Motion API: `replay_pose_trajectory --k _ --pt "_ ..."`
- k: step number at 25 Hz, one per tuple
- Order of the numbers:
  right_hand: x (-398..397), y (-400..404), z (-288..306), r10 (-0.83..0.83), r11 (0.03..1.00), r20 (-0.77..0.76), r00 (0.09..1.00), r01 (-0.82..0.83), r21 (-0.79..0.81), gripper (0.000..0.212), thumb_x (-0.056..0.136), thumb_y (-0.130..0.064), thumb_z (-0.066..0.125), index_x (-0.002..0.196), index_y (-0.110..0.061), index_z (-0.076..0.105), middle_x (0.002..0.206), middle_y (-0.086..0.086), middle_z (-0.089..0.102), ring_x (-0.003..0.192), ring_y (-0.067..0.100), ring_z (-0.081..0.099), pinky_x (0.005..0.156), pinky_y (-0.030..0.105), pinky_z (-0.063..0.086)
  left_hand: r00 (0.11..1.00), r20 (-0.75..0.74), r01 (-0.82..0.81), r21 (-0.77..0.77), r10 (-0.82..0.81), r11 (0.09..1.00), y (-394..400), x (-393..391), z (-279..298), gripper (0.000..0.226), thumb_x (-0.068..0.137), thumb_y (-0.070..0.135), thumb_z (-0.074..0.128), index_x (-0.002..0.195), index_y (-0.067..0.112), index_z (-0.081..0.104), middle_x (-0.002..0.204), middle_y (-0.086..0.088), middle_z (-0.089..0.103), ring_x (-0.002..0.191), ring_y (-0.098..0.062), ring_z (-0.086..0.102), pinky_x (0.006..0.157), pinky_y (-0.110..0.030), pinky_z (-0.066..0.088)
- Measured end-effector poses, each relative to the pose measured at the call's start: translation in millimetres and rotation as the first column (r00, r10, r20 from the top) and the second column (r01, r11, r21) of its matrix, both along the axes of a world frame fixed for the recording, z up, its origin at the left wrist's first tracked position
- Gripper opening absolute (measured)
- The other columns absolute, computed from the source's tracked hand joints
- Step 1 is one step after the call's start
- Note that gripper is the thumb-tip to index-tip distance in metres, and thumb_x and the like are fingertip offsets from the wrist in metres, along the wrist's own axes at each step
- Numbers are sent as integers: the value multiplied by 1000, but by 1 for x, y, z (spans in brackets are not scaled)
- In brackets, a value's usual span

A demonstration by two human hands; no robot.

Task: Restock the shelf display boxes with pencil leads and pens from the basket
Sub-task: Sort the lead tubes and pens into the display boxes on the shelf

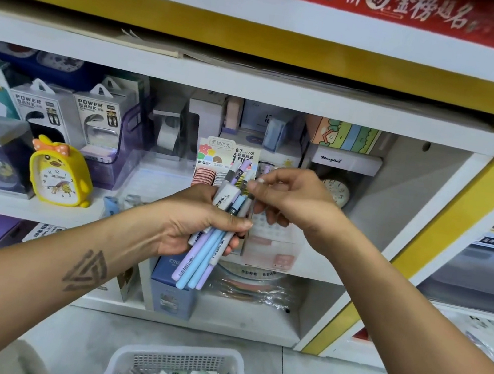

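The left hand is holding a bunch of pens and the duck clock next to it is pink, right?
Not quite. The left hand does hold the pens, but the duck clock on the shelf is yellow, with an orange bow. The head view shows it.

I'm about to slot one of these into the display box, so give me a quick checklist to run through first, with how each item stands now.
1. Left hand grips the bundle of pens firmly: ok.
2. Right hand pinches a single item at the bundle's top: ok.
3. Which item the fingers have, pen or lead tube: cannot tell.
4. Display box opening free: cannot tell, hands cover it.
5. Basket below has stock left: ok.
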State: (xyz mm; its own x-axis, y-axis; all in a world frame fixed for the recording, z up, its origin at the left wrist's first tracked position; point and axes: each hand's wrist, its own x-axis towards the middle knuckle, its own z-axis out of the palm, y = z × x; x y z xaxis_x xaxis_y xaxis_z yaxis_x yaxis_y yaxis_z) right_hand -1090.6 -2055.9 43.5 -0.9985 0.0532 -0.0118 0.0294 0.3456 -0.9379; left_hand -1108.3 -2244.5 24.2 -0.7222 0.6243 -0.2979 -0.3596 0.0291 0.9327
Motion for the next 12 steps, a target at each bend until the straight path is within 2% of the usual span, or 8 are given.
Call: replay_pose_trajectory --k 3,5,6,7,9,12 --pt "4 1 2 -20 982 21 1000 24 -186 9 88 -4 73 90 3 68 66 14 70 51 19 62 46 24 48 1000 -3 -15 7 15 1000 1 1 1 30 75 3 78 102 -1 67 76 -15 66 65 -26 66 58 -33 57" --pt "3 7 9 -149 930 -13 989 136 -342 7 91 4 64 97 6 67 71 16 71 54 20 64 52 24 54 999 0 -45 17 45 999 0 1 2 17 75 8 77 90 3 73 76 -17 66 67 -27 67 59 -33 57" --pt "1 14 12 -244 910 -58 968 207 -359 11 92 5 61 101 3 67 74 17 71 55 19 64 53 24 55 998 5 -61 20 61 998 -2 2 3 13 76 9 77 87 4 73 77 -18 66 68 -28 67 59 -33 58" --pt "-1 21 15 -333 906 -120 935 283 -315 14 92 4 60 103 -3 67 76 16 70 55 18 64 54 25 55 997 8 -71 19 71 997 -3 1 3 11 77 7 76 87 4 72 78 -19 66 67 -29 67 59 -33 58" --pt "-4 36 18 -419 907 -267 868 415 -72 17 92 -3 61 104 -14 60 78 13 70 62 18 68 59 31 57 997 -5 -79 6 79 997 -6 0 3 11 80 2 74 90 2 70 78 -19 66 67 -29 66 58 -33 57" --pt "-5 52 12 -293 792 -429 855 468 392 16 93 -14 64 106 -19 55 79 5 67 75 21 67 71 37 57 997 -14 -71 5 71 997 -8 -2 4 8 81 -2 73 87 2 71 79 -21 67 67 -30 66 58 -32 56"
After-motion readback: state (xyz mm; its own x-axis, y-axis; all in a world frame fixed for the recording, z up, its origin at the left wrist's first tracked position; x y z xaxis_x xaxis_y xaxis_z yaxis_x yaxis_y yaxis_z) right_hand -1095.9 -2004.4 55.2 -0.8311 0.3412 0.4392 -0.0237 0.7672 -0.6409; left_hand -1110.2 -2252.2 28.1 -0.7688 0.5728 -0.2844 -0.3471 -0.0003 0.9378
